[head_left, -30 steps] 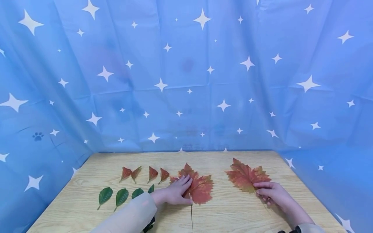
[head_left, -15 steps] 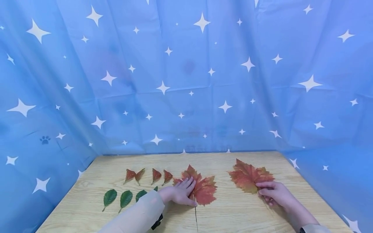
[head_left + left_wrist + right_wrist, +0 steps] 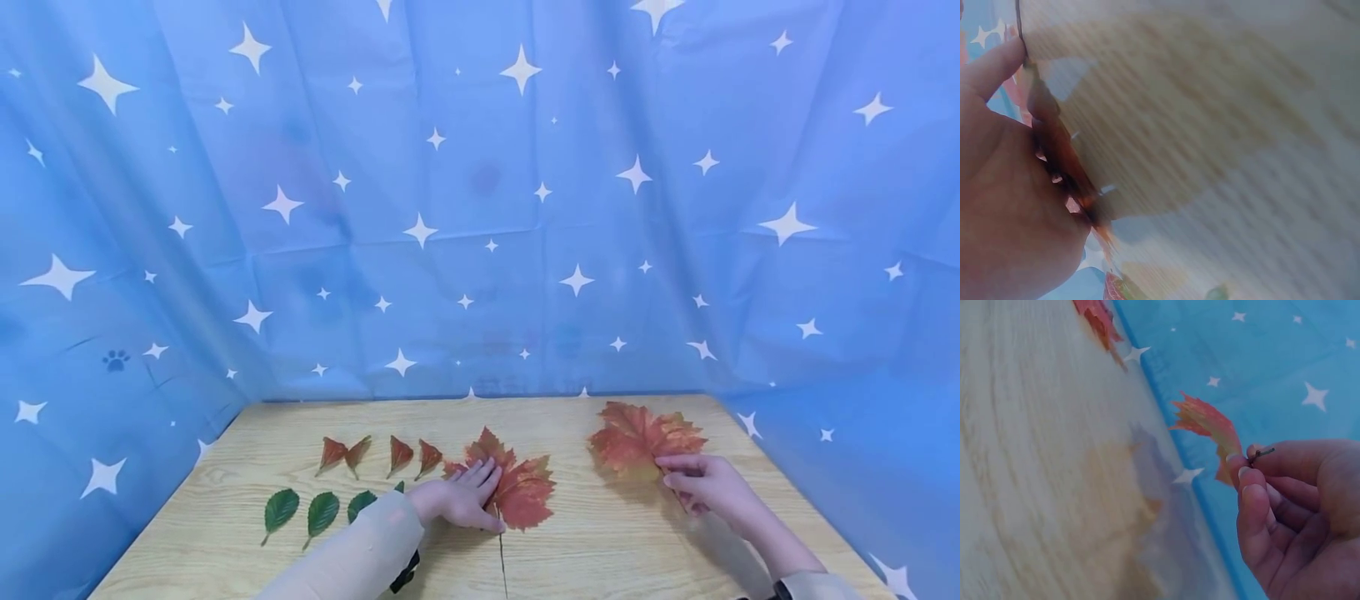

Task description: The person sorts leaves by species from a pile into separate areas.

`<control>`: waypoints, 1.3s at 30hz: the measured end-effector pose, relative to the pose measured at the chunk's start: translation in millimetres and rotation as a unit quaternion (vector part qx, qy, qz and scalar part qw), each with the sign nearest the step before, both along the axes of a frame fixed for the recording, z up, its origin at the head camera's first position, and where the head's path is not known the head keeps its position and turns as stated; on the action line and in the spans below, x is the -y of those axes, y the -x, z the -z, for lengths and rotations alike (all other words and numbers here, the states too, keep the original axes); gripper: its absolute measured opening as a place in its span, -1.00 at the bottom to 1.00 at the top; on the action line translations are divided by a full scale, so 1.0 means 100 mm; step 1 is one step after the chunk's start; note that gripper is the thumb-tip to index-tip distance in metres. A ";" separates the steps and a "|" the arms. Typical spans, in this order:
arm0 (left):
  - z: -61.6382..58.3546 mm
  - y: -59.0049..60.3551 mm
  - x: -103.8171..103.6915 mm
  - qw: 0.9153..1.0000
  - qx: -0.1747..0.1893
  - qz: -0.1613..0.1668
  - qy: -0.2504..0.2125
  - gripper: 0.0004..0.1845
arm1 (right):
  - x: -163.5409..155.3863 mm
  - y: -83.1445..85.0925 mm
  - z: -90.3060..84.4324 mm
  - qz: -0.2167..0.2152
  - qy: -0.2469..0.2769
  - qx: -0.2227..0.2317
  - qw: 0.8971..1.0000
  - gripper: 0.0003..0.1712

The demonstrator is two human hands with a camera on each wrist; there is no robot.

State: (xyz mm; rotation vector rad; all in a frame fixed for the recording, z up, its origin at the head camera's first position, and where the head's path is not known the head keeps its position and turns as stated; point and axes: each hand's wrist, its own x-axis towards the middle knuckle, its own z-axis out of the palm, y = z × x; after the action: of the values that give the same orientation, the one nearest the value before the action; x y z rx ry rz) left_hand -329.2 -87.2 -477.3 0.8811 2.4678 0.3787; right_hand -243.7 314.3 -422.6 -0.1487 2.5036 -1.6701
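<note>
Hands on two big maple leaves. Left hand [image 3: 459,502] lies flat, fingers straight and spread a little, pressing the centre maple leaf [image 3: 517,487] onto the tabletop [image 3: 600,542]; thumb sits beside the stem [image 3: 502,560], which runs toward the near edge. Left wrist view is blurred: palm [image 3: 1010,212] over the red leaf edge [image 3: 1063,165], thumb tip against the thin stem, wood grain filling the rest. Right hand [image 3: 708,485] pinches the stem of the second maple leaf [image 3: 645,437] between thumb and fingers, other fingers curled in. That leaf is off the tabletop, tilted up, with its shadow [image 3: 637,487] on the wood below it. Right wrist view confirms: stem end [image 3: 1262,452] pokes out between thumb and forefinger, leaf blade [image 3: 1207,422] seen edge-on against the blue star-print cloth [image 3: 1272,356], shadow on the wood underneath. The two maple leaves are well apart, one at centre, one at the right rear. Left of the centre leaf: row of four small red leaves [image 3: 378,455], the nearest one just beside the maple leaf tip. In front of that row: small green leaves [image 3: 321,510], three fully visible, a fourth mostly hidden behind the left sleeve [image 3: 352,554]. Blue star-print cloth [image 3: 480,208] walls in the tabletop at the back and both sides.
</note>
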 end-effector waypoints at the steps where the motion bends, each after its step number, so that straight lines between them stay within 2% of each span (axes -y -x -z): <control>1: 0.00 0.00 0.00 1.000 0.002 0.001 0.000 0.04 | 0.00 -0.02 -0.02 0.000 -0.003 -0.002 1.000 -0.39; 7: 0.01 -0.01 -0.01 1.000 0.005 -0.002 -0.002 0.02 | -0.01 -0.09 -0.16 0.001 -0.008 -0.015 1.000 -0.40; 14: 0.01 -0.03 -0.02 1.000 -0.011 -0.010 -0.003 0.03 | -0.01 -0.16 -0.29 0.013 -0.012 -0.028 0.999 -0.43; 19: 0.01 -0.04 -0.02 1.000 -0.016 -0.011 -0.003 0.03 | -0.01 -0.22 -0.34 0.018 -0.008 -0.017 1.000 -0.42; 32: -0.02 -0.06 -0.02 1.000 -0.009 -0.011 -0.001 0.00 | 0.08 -0.26 -0.32 0.009 -0.004 -0.032 0.999 -0.41; 39: -0.01 -0.05 -0.03 1.000 -0.013 -0.011 0.000 -0.01 | 0.13 -0.27 -0.29 0.019 -0.004 -0.018 1.000 -0.39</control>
State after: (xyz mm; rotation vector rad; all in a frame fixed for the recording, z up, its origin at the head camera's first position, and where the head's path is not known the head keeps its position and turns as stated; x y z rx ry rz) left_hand -324.2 -83.9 -476.4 0.8653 2.5031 0.3783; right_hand -217.0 301.7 -394.0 -0.1310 2.5546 -1.6858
